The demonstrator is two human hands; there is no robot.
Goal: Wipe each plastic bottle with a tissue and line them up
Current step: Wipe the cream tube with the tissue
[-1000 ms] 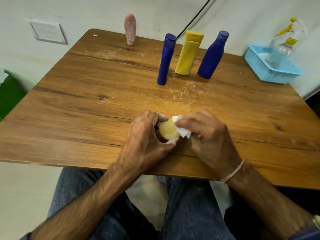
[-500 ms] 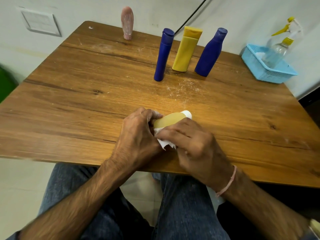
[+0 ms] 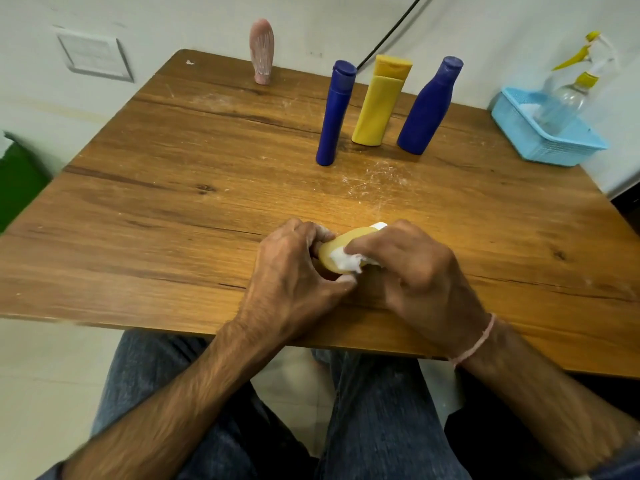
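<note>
Left hand [image 3: 294,271]: curled round the near end of the small yellow bottle [image 3: 341,245], thumb under, fingers over the far side; firm grip.
Right hand [image 3: 415,271]: fingers bent, pinching the white tissue [image 3: 346,261] against the bottle's near face.
Bottle's place: between the two hands, low over the near part of the bench [image 3: 173,202]; touching the wood or not, cannot tell.
Long axis: lying down, base toward the person and the left hand, white cap pointing away and to the right, just past the right knuckles.
Arm pose: both forearms rising from the lap and converging, wrists turned inward.
Row: slim blue bottle [image 3: 334,116], tall yellow bottle [image 3: 379,105] and curved blue bottle [image 3: 427,109] upright side by side, well apart from the hands, ahead and slightly right.
Pink bottle [image 3: 261,51]: alone at the far edge, left of the row.
Coming move, as a judgement: wiping stroke along the axis toward the cap, then tipping upright and a forward reach to the row.
</note>
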